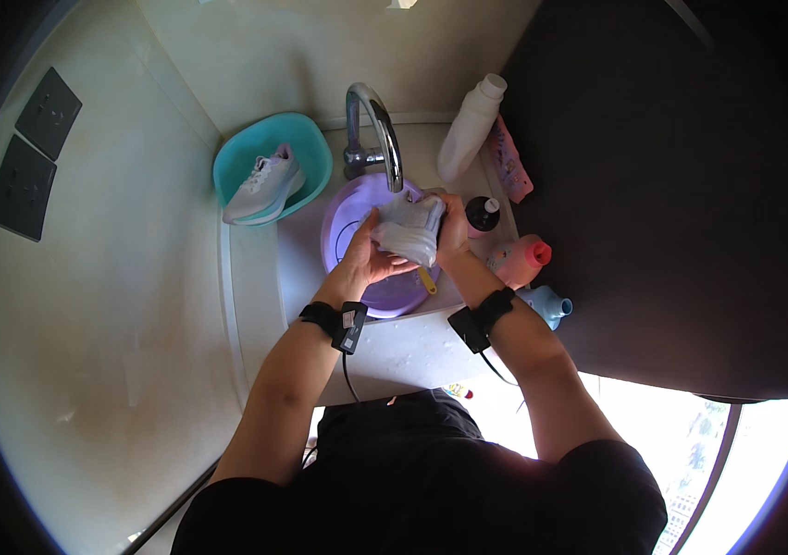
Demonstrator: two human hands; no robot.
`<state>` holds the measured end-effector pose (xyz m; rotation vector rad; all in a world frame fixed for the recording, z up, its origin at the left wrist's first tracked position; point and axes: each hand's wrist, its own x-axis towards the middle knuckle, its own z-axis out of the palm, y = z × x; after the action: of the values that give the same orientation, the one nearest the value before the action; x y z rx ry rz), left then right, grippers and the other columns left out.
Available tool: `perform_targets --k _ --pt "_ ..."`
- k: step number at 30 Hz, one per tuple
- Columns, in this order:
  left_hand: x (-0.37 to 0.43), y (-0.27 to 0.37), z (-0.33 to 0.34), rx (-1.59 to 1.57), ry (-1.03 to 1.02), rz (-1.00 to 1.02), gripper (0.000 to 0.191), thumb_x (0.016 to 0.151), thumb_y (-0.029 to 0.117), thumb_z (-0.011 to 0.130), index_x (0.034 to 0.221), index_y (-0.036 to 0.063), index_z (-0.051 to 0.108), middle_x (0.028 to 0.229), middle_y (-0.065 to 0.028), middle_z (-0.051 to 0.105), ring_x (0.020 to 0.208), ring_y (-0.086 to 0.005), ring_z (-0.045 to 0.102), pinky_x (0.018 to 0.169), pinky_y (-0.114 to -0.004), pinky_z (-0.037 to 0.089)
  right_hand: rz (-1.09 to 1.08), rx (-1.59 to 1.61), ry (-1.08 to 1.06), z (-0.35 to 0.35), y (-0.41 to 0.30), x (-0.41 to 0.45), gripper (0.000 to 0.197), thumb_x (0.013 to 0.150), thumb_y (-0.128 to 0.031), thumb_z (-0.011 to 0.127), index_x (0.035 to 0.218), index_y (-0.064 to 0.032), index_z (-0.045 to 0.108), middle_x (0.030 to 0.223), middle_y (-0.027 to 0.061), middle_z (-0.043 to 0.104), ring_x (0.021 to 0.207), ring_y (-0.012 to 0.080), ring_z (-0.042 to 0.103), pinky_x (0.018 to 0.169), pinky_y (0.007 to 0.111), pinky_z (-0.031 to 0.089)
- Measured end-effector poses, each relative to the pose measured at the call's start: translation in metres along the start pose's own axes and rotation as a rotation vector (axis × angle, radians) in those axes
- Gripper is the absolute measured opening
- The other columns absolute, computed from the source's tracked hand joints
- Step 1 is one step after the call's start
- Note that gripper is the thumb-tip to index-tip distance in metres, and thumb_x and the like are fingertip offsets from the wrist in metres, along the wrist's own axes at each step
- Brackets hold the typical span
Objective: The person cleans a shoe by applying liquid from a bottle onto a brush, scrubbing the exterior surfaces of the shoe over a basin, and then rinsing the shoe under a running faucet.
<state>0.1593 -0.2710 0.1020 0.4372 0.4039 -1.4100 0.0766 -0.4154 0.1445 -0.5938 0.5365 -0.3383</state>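
Note:
Between my left hand (367, 255) and my right hand (453, 225) is a pale, whitish shoe (407, 232), gripped from both sides; part of it is hidden by my fingers. It is over a purple plastic basin (394, 305) in the sink, below the spout of a chrome faucet (394, 156). The yellow handle of a brush or similar tool (427, 281) shows in the basin, under the shoe. A second, white lace-up shoe (263, 186) lies in a teal basin (314, 135) to the left.
A tall white bottle (469, 132) leans at the back right, beside a pink packet (510, 163). Down the right side stand a dark bottle with a white cap (482, 215), a pink bottle with a red cap (522, 262) and a light blue bottle (545, 305). Cables hang from both wrist straps.

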Motion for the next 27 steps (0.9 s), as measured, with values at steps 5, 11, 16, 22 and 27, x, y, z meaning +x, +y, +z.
perform_targets --k 5,11,16,22,27 --pt "0.015 0.016 -0.007 0.093 -0.112 0.175 0.058 0.090 0.032 0.072 0.135 0.0056 0.047 0.127 -0.0128 0.060 0.110 -0.0280 0.064 0.091 -0.043 0.058 -0.519 -0.409 -0.184 -0.028 0.014 -0.014 0.036 0.095 -0.031 0.043 0.083 -0.0022 0.061 0.086 0.0091 0.063 0.084 0.0216 0.059 0.086 0.032 0.046" --pt "0.000 0.027 0.028 0.806 0.135 0.525 0.081 0.079 0.016 0.080 0.146 0.0091 0.034 0.121 -0.0118 0.062 0.105 -0.0248 0.065 0.089 -0.040 0.055 -0.325 -0.491 -0.053 -0.070 0.008 -0.019 0.029 0.101 -0.028 0.046 0.089 -0.0048 0.060 0.088 0.0074 0.063 0.088 0.0148 0.059 0.089 0.030 0.043" --pt "-0.012 0.033 0.029 1.029 0.181 0.529 0.068 0.072 0.008 0.075 0.135 0.0025 0.051 0.108 -0.0115 0.066 0.096 -0.0232 0.065 0.084 -0.038 0.053 -0.283 -0.409 0.137 -0.040 0.009 -0.023 0.027 0.100 -0.021 0.047 0.087 -0.0038 0.062 0.085 0.0050 0.063 0.078 0.0130 0.057 0.076 0.027 0.046" --pt "-0.036 0.033 0.029 1.201 0.254 0.336 0.045 0.074 0.014 0.071 0.115 -0.0006 0.060 0.094 -0.0086 0.065 0.083 -0.0210 0.064 0.075 -0.037 0.052 -0.308 -0.242 0.078 -0.031 0.037 0.003 0.020 0.098 -0.017 0.050 0.091 -0.0030 0.063 0.081 0.0042 0.061 0.072 0.0128 0.057 0.071 0.026 0.048" --pt "-0.055 0.032 0.025 1.258 0.243 0.250 0.051 0.075 0.011 0.072 0.122 -0.0025 0.058 0.100 -0.0101 0.067 0.089 -0.0222 0.066 0.082 -0.036 0.054 0.162 -0.142 0.267 -0.008 0.054 0.014 0.043 0.101 -0.046 0.051 0.102 -0.0050 0.065 0.093 0.0062 0.063 0.091 0.0152 0.059 0.087 0.032 0.048"
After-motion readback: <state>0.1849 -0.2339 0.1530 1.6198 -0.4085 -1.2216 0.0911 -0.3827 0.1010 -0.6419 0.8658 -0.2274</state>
